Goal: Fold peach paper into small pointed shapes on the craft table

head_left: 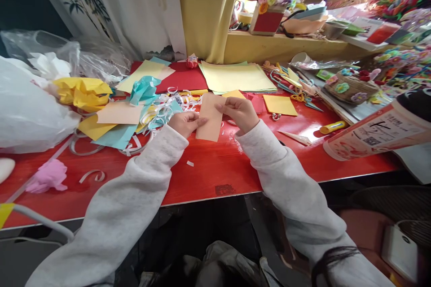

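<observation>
A peach-coloured sheet of paper, a narrow upright rectangle, is held just above the red table. My left hand pinches its left edge, thumb on the near face. On its right edge my right hand grips it between thumb and fingers. Behind it lie a yellow paper square, a red paper piece and a heap of curled white and blue paper strips. Left of my left hand rest stacked peach, yellow and blue sheets. The fingers' far sides are hidden.
A tall paper cup stands at the right, with a yellow tube beside it. Scissors lie behind. White plastic bags and a pink crumpled figure fill the left. Pale yellow sheets lie at the back.
</observation>
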A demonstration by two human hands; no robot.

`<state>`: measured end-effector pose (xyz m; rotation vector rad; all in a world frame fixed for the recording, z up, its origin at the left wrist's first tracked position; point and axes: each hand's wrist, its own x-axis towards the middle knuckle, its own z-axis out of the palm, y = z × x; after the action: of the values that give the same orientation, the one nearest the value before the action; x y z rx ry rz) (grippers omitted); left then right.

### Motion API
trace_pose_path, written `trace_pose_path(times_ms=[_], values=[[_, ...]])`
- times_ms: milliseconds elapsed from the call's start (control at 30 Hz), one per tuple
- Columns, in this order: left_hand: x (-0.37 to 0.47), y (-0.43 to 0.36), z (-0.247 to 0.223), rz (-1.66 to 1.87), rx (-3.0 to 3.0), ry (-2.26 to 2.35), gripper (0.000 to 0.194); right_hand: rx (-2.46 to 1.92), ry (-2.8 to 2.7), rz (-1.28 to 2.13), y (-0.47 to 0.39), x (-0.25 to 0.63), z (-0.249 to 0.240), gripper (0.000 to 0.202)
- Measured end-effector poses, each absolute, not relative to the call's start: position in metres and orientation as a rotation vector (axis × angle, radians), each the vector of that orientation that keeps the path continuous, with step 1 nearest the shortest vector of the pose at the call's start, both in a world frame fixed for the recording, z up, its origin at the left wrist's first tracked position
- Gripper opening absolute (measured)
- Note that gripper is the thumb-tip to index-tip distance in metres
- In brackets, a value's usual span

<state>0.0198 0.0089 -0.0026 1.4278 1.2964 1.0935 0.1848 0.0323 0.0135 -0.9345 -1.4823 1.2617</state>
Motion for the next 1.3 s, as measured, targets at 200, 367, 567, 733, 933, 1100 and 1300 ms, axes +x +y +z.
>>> trace_pose_path(times_ms=[200, 367, 567, 733, 933, 1100, 1300], values=[[0.019, 0.011, -0.014, 0.878, 1.611, 1.209, 0.033, -0.957, -1.615, 1.077, 0.034, 0.186, 0.013, 0.035], [0.022, 0.008, -0.007, 0.974, 1.666, 1.248, 0.033, -1.008, -1.88, 1.023, 0.031, 0.184, 0.011, 0.032], [0.026, 0.001, -0.001, 1.002, 1.763, 1.322, 0.032, -1.01, -1.923, 0.775, 0.023, 0.178, 0.012, 0.028], [0.03, -0.004, 0.002, 1.032, 1.771, 1.313, 0.031, -1.125, -1.788, 0.615, 0.031, 0.181, 0.006, 0.03], [0.03, -0.005, 0.002, 0.997, 1.795, 1.269, 0.029, -1.201, -1.783, 0.548, 0.043, 0.184, 0.0, 0.026], [0.03, -0.002, -0.004, 0.998, 1.759, 1.105, 0.031, -1.311, -1.66, 0.429, 0.055, 0.197, -0.001, 0.025], [0.023, -0.001, 0.0, 0.933, 1.715, 0.942, 0.027, -1.274, -1.673, 0.473, 0.059, 0.194, -0.003, 0.025]])
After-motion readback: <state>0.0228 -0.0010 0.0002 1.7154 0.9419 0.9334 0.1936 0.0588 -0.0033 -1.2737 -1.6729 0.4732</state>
